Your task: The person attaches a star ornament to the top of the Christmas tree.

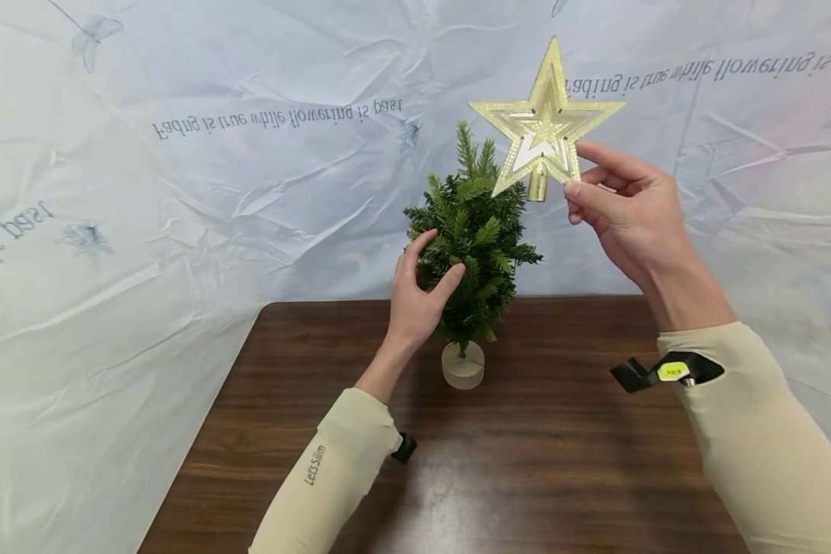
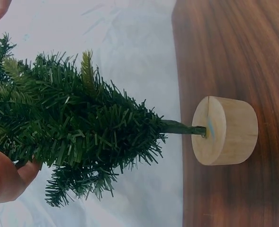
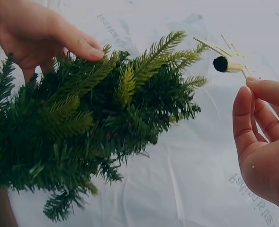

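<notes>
A small artificial Christmas tree (image 1: 472,238) stands upright on a round wooden base (image 2: 227,131). My left hand (image 1: 418,296) holds the tree's left side, with thumb and fingers curved around the foliage; some fingertips are hidden among the needles. Up and to the right, my right hand (image 1: 630,204) pinches a gold star tree topper (image 1: 544,127) by its lower right point. The star is upright, its short tube (image 1: 537,185) pointing down, beside and above the treetop (image 1: 465,142). In the right wrist view the tube's dark hollow end (image 3: 220,64) faces the tree, apart from its tip.
The tree's base stands near the back edge of a dark brown wooden table (image 1: 561,446). A pale, wrinkled sheet (image 1: 284,192) with printed lettering hangs behind the table and along its left side.
</notes>
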A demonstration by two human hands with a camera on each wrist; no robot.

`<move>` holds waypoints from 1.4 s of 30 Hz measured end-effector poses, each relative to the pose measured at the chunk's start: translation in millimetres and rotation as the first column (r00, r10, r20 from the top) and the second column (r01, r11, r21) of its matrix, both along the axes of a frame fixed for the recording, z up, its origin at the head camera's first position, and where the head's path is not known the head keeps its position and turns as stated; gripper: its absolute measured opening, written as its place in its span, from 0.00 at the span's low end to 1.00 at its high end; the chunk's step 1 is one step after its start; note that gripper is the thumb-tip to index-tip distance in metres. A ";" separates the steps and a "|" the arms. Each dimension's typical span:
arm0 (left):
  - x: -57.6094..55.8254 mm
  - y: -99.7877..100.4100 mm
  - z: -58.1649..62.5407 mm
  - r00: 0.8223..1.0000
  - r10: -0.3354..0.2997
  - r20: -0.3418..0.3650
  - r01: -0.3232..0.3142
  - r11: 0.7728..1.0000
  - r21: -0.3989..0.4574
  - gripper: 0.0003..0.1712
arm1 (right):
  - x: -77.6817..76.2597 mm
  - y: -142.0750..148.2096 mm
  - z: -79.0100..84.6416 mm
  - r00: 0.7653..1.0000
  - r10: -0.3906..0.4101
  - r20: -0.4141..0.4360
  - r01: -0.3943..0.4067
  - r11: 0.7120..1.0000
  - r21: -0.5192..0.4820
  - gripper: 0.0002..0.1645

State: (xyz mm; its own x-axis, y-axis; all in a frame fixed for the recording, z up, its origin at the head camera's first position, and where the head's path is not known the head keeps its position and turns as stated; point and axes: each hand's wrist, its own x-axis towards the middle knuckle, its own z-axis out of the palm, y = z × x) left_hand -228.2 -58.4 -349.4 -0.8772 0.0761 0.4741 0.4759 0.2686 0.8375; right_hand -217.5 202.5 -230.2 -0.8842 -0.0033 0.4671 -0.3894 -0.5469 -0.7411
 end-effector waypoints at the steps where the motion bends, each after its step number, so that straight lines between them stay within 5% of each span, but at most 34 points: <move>1: -1.5 -0.7 -0.5 1.000 -0.003 -0.002 0.003 1.000 0.000 0.39 | -1.5 -2.6 1.6 1.000 -0.001 -0.001 0.001 1.000 -0.001 0.28; 12: -19.0 -7.9 -5.9 0.999 -0.027 -0.022 0.027 1.000 0.006 0.38 | -19.7 -28.7 16.8 0.997 -0.035 -0.063 0.037 0.999 0.030 0.27; 27: -18.7 -5.2 -6.4 1.000 -0.027 -0.016 0.027 1.000 0.002 0.38 | -34.4 -35.4 31.0 0.997 -0.039 -0.070 0.041 0.999 0.035 0.28; 42: 2.7 2.3 3.2 1.000 -0.005 0.005 0.005 1.000 -0.008 0.38 | -33.5 -44.6 59.0 0.999 -0.021 -0.026 0.020 1.000 -0.009 0.27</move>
State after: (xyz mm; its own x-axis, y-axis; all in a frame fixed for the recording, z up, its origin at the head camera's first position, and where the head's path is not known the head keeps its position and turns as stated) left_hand -225.5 -56.0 -346.2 -0.8792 0.0840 0.4690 0.4729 0.2731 0.8377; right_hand -251.0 157.9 -171.3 -0.8715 0.0190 0.4900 -0.4199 -0.5452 -0.7256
